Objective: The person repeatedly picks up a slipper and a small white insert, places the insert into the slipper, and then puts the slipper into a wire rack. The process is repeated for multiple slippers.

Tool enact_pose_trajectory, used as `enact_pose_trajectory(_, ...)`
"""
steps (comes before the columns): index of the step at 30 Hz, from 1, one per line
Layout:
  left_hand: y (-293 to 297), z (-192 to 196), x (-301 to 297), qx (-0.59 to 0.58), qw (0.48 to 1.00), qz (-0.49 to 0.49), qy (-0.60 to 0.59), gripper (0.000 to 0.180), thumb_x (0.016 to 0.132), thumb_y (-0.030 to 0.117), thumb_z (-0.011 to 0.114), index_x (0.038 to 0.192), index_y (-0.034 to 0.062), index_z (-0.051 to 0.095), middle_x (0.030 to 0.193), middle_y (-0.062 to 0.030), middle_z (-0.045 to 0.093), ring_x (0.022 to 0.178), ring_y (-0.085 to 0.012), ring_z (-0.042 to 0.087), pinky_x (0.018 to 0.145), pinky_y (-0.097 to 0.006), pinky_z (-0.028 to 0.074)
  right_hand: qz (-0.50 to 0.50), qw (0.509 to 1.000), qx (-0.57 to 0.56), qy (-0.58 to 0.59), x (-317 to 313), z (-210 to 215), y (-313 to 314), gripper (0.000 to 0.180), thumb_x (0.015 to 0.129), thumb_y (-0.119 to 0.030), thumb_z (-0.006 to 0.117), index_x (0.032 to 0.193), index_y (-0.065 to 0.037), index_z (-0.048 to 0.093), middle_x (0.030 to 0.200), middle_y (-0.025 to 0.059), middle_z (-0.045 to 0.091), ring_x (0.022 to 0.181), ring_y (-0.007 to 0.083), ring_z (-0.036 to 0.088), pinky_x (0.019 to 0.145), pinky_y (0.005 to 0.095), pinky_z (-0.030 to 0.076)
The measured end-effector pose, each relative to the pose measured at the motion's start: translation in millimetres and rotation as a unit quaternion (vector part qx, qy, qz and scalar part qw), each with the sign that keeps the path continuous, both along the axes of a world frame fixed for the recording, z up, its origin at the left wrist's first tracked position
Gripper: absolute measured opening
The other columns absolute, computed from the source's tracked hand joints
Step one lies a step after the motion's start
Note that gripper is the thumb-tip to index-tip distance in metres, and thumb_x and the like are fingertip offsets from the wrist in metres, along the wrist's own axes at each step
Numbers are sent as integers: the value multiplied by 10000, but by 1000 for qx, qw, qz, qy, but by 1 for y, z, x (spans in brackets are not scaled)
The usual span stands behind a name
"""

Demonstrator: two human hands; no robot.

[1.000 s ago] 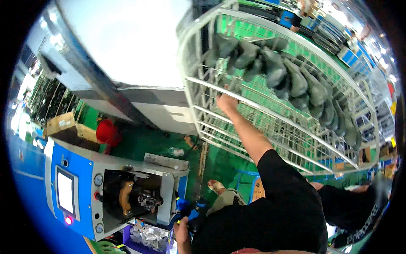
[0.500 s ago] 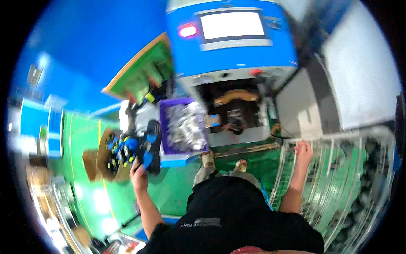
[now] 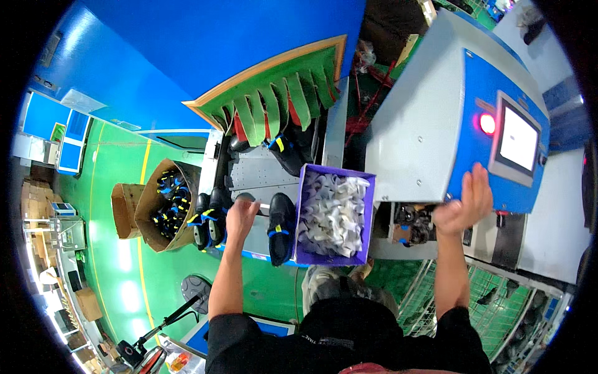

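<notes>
My left hand [image 3: 242, 219] is closed in a fist over the conveyor's near end. A dark rounded tip shows just above it and a pale strip at its right, but what it grips I cannot make out. To its right lies a black shoe [image 3: 281, 229] with blue and yellow trim; more black shoes [image 3: 210, 215] stand at its left. My right hand [image 3: 466, 202] is raised, slightly blurred, in front of the blue-and-grey machine [image 3: 414, 131]. Its fingers are stretched up and nothing shows in them. Between my hands is a purple box [image 3: 299, 249] of crumpled white pieces.
Green strip curtains [image 3: 271, 109] hang over the conveyor [image 3: 261, 177], with shoes beneath. A cardboard box [image 3: 147, 215] of shoe parts stands on the green floor at the left. At the lower right is a wire rack [image 3: 464, 280]. The machine bears a lit screen [image 3: 518, 138] and a red light [image 3: 487, 123].
My view has turned, so the machine now sits farther right. My left hand has moved from low over the shoes to the conveyor's end; my right hand is now before the machine.
</notes>
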State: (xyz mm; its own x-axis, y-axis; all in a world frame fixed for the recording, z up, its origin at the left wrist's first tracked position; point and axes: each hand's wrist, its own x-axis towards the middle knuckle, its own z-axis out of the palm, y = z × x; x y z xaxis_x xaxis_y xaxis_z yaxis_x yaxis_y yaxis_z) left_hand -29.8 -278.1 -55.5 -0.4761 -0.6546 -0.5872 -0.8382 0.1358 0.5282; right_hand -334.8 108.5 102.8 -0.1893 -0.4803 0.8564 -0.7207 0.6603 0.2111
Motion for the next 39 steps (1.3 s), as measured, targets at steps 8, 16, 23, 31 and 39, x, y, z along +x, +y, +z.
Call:
enact_pose_trajectory(8, -57, -240, -196, -134, 912, 315, 225, 1047, 620, 485, 947, 1361, -56, 442, 1236, -264, 649, 1168, -404, 643, 1005, -464, 490, -53, 996, 67, -7, 6, -8, 4, 580, 1102, -452, 276, 1453, -37, 478, 1472, 221, 536, 1349, 381, 514, 1125, 504, 381)
enact_pose_trajectory(16, -44, -66, -119, -47, 890, 293, 345, 358, 780, 150, 829, 1056, -17, 672, 952, -83, 696, 836, -194, 639, 779, -361, 524, -5, 1000, 26, 11, 3, -10, 1, 563, 1108, -377, 226, 1340, -11, 585, 1395, 222, 611, 1296, 366, 570, 1104, 477, 367)
enact_pose_trajectory(23, 133, 8, 19, 198, 775, 339, 495, 488, 989, 391, 672, 1319, 41, 599, 1122, -88, 690, 1016, -243, 660, 860, -422, 562, 297, 886, -99, -342, 96, -24, 12, 751, 865, -315, 740, 1456, 19, 419, 1507, 305, 457, 1433, 470, 402, 1227, 574, 193)
enact_pose_trajectory(31, 304, 99, -18, -336, 874, -135, 324, 693, 723, 560, 843, 1015, 5, 551, 942, -175, 578, 910, -378, 595, 791, -461, 499, 341, 432, -270, -790, 163, -31, 59, 1057, 786, -108, 814, 1626, -36, 176, 1460, 113, 475, 1322, 226, 491, 1139, 388, 389)
enact_pose_trajectory(39, 401, 101, -54, -272, 881, -217, 321, 264, 909, 233, 561, 738, 35, 592, 745, -164, 630, 679, -397, 628, 620, -488, 526, 214, 683, -143, -683, 152, 5, 166, 966, 799, -192, 814, 1580, 36, 292, 1376, 215, 525, 1231, 310, 564, 1072, 401, 441)
